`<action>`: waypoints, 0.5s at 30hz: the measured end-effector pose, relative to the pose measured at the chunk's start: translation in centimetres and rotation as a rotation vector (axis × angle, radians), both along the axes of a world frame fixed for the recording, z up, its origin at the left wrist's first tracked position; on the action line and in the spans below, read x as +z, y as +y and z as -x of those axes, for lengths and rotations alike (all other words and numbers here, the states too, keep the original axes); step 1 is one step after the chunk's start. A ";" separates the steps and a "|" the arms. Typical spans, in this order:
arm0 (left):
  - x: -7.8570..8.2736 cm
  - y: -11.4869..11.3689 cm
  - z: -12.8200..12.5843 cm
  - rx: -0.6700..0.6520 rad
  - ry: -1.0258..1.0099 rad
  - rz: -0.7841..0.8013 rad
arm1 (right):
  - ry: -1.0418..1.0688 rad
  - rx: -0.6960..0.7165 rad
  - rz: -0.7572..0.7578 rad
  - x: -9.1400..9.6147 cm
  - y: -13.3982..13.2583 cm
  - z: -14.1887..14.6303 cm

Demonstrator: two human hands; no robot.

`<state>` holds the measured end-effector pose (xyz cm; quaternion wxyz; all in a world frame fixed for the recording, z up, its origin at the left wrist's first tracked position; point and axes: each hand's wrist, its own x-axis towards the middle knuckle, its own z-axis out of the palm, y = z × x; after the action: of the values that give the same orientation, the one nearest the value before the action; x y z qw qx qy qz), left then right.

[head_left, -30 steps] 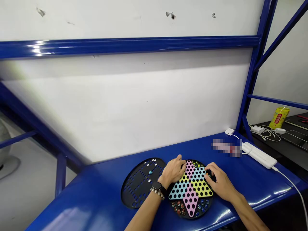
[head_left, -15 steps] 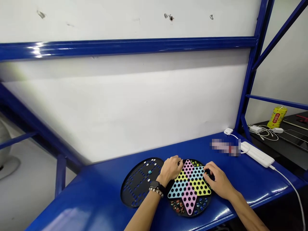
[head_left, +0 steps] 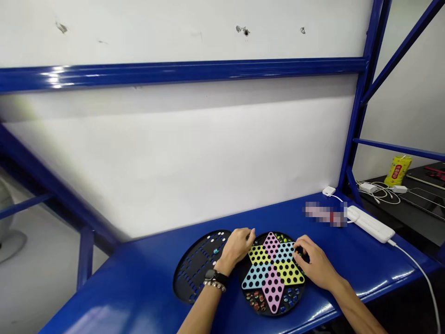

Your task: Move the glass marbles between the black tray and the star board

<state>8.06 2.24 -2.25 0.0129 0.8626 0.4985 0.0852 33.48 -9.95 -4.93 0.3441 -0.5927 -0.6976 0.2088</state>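
Observation:
A round Chinese checkers board (head_left: 274, 287) lies on the blue table, its star pink, blue and yellow with dark holes. Red marbles (head_left: 256, 300) and blue marbles (head_left: 290, 297) fill compartments at its near rim; green-yellow marbles (head_left: 283, 238) sit in a far one. My left hand (head_left: 237, 248) is closed with fingers curled, between the board's upper left and a black round game board (head_left: 189, 271); anything inside it is hidden. At the right rim, my right hand (head_left: 313, 260) curls over the side compartment, thumb and fingertips bent close together. What they pinch cannot be made out.
A white power strip (head_left: 371, 224) with a cable lies on the table (head_left: 139, 278) at the right, near a small white adapter (head_left: 328, 190). Blue metal bars (head_left: 187, 72) frame the white wall. A yellow packet (head_left: 398, 170) stands on a dark desk beyond.
My left hand has moved left, off the star's upper tip toward the black round board. The right hand has stayed at the right rim. The view has shifted slightly.

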 end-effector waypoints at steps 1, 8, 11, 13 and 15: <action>0.1 0.0 0.4 0.013 0.035 0.018 | -0.001 0.002 -0.001 0.0 0.0 0.0; 0.3 -1.7 0.6 0.000 0.262 0.068 | -0.005 -0.012 -0.017 0.0 0.0 0.0; 0.4 -1.9 0.3 -0.002 0.291 0.076 | -0.013 -0.016 -0.018 0.1 0.0 0.1; 0.5 -1.8 0.9 0.018 0.278 0.091 | -0.013 -0.017 -0.018 0.2 0.0 0.1; 0.6 -1.6 2.1 0.075 0.231 0.093 | -0.009 -0.017 -0.016 0.2 0.0 0.1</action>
<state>5.99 0.61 -1.61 -0.0077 0.8460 0.5319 -0.0373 33.38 -10.00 -4.69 0.3475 -0.5966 -0.6959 0.1975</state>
